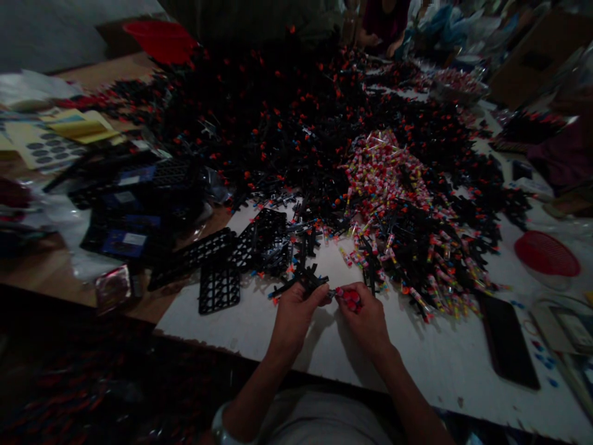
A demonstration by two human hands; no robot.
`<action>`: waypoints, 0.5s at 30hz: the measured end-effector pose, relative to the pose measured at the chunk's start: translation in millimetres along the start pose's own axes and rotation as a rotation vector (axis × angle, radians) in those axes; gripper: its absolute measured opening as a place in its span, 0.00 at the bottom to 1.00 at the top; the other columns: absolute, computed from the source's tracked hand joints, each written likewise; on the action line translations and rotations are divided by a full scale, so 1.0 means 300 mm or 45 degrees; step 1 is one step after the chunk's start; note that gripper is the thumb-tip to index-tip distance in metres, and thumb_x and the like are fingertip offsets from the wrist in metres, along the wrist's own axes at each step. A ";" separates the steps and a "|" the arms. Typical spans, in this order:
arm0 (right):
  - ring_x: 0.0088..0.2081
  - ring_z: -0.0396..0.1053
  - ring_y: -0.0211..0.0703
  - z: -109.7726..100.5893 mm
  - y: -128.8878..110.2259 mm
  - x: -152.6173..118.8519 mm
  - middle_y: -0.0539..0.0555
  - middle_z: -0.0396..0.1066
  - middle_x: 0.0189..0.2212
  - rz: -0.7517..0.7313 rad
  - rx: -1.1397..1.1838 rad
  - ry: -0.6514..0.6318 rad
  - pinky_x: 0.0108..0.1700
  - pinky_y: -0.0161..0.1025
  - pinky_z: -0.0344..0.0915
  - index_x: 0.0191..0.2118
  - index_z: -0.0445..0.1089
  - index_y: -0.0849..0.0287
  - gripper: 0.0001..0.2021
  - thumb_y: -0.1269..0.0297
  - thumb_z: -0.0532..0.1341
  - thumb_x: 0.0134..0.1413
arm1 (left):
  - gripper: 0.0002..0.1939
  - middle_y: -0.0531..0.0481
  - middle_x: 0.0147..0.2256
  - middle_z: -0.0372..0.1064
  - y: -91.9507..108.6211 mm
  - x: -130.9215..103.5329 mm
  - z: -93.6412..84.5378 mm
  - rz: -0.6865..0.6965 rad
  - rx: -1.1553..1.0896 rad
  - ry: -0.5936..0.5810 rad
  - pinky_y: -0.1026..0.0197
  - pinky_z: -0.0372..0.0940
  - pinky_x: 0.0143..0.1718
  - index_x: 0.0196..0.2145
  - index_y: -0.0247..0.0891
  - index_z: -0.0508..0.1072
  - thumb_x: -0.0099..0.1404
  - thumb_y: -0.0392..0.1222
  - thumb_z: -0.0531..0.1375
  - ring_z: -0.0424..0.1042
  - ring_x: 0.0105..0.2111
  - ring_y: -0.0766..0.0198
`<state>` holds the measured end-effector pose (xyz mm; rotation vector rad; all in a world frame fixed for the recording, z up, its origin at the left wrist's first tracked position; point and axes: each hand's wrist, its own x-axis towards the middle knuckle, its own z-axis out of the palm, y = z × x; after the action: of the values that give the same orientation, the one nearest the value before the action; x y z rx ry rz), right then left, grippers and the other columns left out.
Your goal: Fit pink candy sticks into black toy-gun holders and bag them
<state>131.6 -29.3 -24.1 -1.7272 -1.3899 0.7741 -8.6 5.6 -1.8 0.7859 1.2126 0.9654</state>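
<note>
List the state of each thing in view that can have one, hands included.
Left hand: closed on black pieces
Right hand: closed on red-ended tubes
Phone: lying flat, screen dark
Red basin: upright, inside not visible
Lattice tray: lying flat
Tube pile: loose, heaped
Cardboard box: tilted, too dim to tell if open

Above the counter (430, 358), the left hand (297, 309) is gripping black pieces (312, 278); the right hand (364, 315) is holding small red-and-pink pieces (349, 298).
</note>
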 end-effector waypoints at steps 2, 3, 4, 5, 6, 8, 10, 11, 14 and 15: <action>0.29 0.71 0.40 0.010 0.000 -0.006 0.51 0.74 0.29 0.023 0.021 0.026 0.32 0.35 0.66 0.36 0.69 0.56 0.08 0.59 0.58 0.53 | 0.12 0.51 0.28 0.74 -0.002 -0.002 0.005 -0.006 -0.020 0.022 0.64 0.66 0.32 0.32 0.34 0.76 0.52 0.44 0.67 0.70 0.26 0.67; 0.29 0.71 0.40 0.014 0.001 -0.008 0.51 0.74 0.29 0.035 0.028 0.038 0.32 0.35 0.66 0.36 0.69 0.57 0.08 0.59 0.58 0.53 | 0.12 0.51 0.28 0.74 -0.003 -0.003 0.007 -0.008 -0.027 0.036 0.64 0.66 0.31 0.32 0.34 0.76 0.52 0.44 0.67 0.70 0.25 0.67; 0.28 0.70 0.40 0.017 0.001 -0.011 0.51 0.74 0.29 0.044 0.030 0.048 0.31 0.35 0.66 0.36 0.69 0.57 0.08 0.58 0.58 0.53 | 0.12 0.52 0.27 0.74 -0.005 -0.003 0.008 -0.010 -0.030 0.049 0.64 0.66 0.31 0.32 0.34 0.76 0.51 0.44 0.67 0.70 0.25 0.67; 0.28 0.70 0.40 0.020 0.002 -0.012 0.51 0.74 0.28 0.050 0.027 0.055 0.31 0.35 0.66 0.35 0.69 0.57 0.08 0.58 0.58 0.53 | 0.12 0.52 0.27 0.74 -0.006 -0.004 0.010 -0.012 -0.027 0.064 0.64 0.66 0.30 0.32 0.34 0.76 0.51 0.45 0.67 0.70 0.25 0.67; 0.28 0.70 0.40 0.022 0.003 -0.014 0.51 0.74 0.28 0.052 0.019 0.059 0.31 0.35 0.66 0.35 0.69 0.57 0.08 0.58 0.58 0.53 | 0.13 0.52 0.26 0.74 -0.006 -0.005 0.012 -0.016 -0.020 0.080 0.64 0.66 0.29 0.32 0.34 0.76 0.51 0.45 0.67 0.70 0.24 0.67; 0.28 0.70 0.40 0.026 0.005 -0.016 0.51 0.73 0.28 0.047 -0.002 0.057 0.31 0.35 0.66 0.36 0.69 0.57 0.08 0.58 0.58 0.54 | 0.13 0.52 0.25 0.74 -0.005 -0.007 0.017 -0.029 0.002 0.114 0.65 0.65 0.28 0.31 0.34 0.76 0.50 0.45 0.67 0.71 0.23 0.67; 0.29 0.70 0.40 0.028 0.004 -0.017 0.51 0.73 0.29 0.016 -0.042 0.065 0.32 0.35 0.66 0.36 0.68 0.57 0.07 0.60 0.58 0.54 | 0.13 0.52 0.24 0.73 -0.003 -0.009 0.022 -0.040 0.020 0.153 0.65 0.65 0.27 0.30 0.34 0.75 0.50 0.45 0.67 0.71 0.23 0.66; 0.30 0.70 0.41 0.029 0.003 -0.018 0.52 0.73 0.30 -0.017 -0.075 0.074 0.32 0.36 0.66 0.36 0.68 0.57 0.07 0.61 0.57 0.54 | 0.13 0.52 0.24 0.73 -0.002 -0.010 0.024 -0.042 0.027 0.170 0.65 0.65 0.27 0.30 0.33 0.75 0.50 0.45 0.67 0.71 0.23 0.66; 0.31 0.70 0.41 0.035 -0.002 -0.023 0.53 0.72 0.30 -0.194 -0.191 0.106 0.34 0.36 0.66 0.35 0.68 0.56 0.05 0.66 0.56 0.54 | 0.13 0.53 0.23 0.71 -0.003 -0.010 0.027 -0.030 0.037 0.208 0.66 0.64 0.26 0.29 0.33 0.74 0.49 0.46 0.67 0.70 0.22 0.67; 0.31 0.69 0.41 0.038 -0.004 -0.026 0.53 0.71 0.29 -0.268 -0.223 0.119 0.34 0.36 0.65 0.35 0.68 0.56 0.05 0.68 0.55 0.54 | 0.14 0.53 0.23 0.71 -0.006 -0.009 0.026 -0.020 0.030 0.214 0.66 0.64 0.26 0.29 0.34 0.74 0.49 0.46 0.67 0.70 0.22 0.67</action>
<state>119.7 -34.6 -29.0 -1.6896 -1.5831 0.4625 -0.8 2.5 -0.8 0.7239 1.3757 1.0214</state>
